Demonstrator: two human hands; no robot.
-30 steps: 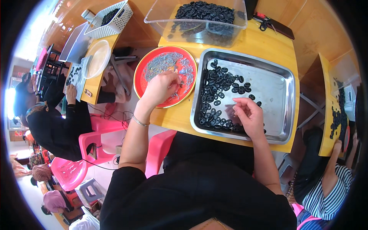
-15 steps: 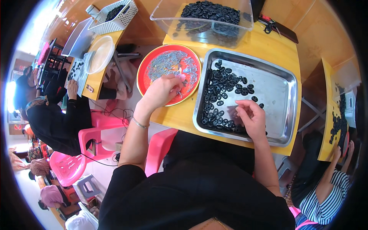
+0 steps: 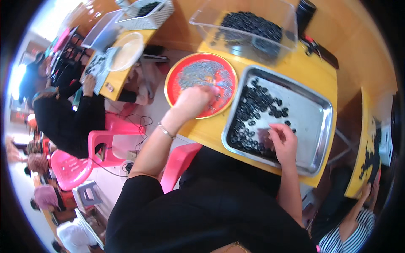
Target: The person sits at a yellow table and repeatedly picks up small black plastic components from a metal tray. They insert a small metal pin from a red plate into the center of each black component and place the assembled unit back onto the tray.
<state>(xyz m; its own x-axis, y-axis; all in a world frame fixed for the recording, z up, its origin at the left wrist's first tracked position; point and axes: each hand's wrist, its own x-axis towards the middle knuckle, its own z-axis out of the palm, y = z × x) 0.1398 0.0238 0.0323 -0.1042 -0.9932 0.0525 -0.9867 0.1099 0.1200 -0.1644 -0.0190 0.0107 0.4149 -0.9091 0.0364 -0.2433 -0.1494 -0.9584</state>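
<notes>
My left hand [image 3: 192,102] is over the round red tray [image 3: 172,92] with a gold rim, its fingers bent and pinched down at the small silvery metal pieces [image 3: 196,72]. Blur hides whatever is between those fingertips. To the right, my right hand [image 3: 285,141] hovers over the rectangular steel tray [image 3: 310,143], thumb and forefinger slightly apart with nothing visible between them. Small black oval pieces with holes [image 3: 249,101] are heaped along that tray's left side, a few scattered toward its middle.
A clear plastic bin [image 3: 202,27] of black pieces stands behind the trays on the yellow table [image 3: 202,130]. At the back right are a black cylinder [image 3: 304,14] and a dark case [image 3: 327,57]. Pink chairs [image 3: 179,162] and co-workers at other tables flank me.
The view has turned, so the table and trays appear shifted right and down. My left hand stays over the red tray, my right hand over the steel tray, with little change in their poses.
</notes>
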